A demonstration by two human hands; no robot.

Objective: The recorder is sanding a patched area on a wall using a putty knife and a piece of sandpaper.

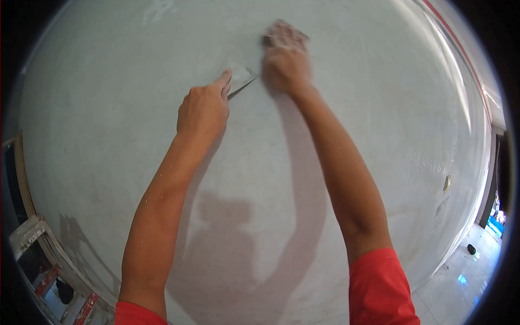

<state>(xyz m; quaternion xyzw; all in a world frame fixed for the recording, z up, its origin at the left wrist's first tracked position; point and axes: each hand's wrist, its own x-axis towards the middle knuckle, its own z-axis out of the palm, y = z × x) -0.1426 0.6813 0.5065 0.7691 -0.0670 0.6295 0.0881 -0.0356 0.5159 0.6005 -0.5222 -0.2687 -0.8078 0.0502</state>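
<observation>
A pale grey painted wall (252,162) fills the view before me. My left hand (205,105) is closed around a thin-bladed scraper (243,87), its blade seen nearly edge-on and slanting up to the right. The index finger points up along the wall, beside a small lighter patch (239,74) with a grey mark. Higher and to the right, my right hand (286,61) lies flat against the wall, blurred by motion. Under its fingers is a dark, thin sheet, seemingly sandpaper (267,40), mostly covered by the hand.
A paint-spattered ladder (50,243) with red-marked steps stands at lower left, a dark object (64,291) showing behind its steps. On the right wall is a switch plate (447,183). A small black object (471,249) lies on the tiled floor (447,280) near a doorway.
</observation>
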